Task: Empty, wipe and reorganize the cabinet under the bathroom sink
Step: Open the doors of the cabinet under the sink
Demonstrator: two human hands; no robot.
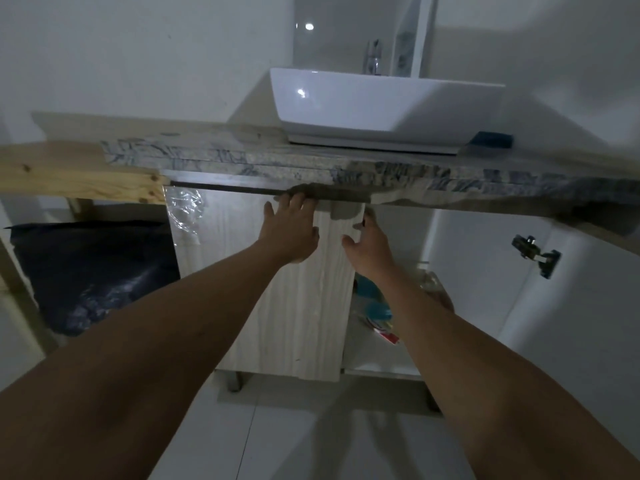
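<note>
- Head view: looking down and forward at a cabinet [277, 289] under a white sink [381, 109], set on a mottled stone counter [311, 164].
- Left door [263, 271] of pale wood grain, closed, facing the viewer, long axis upright from counter to floor.
- Right door [502, 271] white, swung open to the right, inner face showing, a metal hinge [535, 252] fixed near its top.
- Left hand [289, 232] flat on the top of the closed door, fingers [298, 202] spread and reaching up to the dark strip under the counter edge; nothing pinched.
- Right hand [369, 249] at the free edge of the same door, thumb out to the left, fingers curled around that edge, their tips hidden; gripping or only touching, cannot tell.
- Both forearms stretched forward from the bottom corners, nearly parallel, converging on the door top.
- Inside the open right half, on the shelf [377, 358]: something teal [375, 299], a red and white tube [384, 332] lying flat beneath it, a clear container [429, 280] just beside the right forearm; details too blurred to tell.
- Clear plastic film [183, 211] crumpled at the upper left corner of the closed door.
- Black bag [93, 271] left of the cabinet, under a bare wooden frame [79, 171].
- Blue sponge [491, 139] on the counter, just right of the sink.
- Tap [373, 58] behind the sink, upright.
</note>
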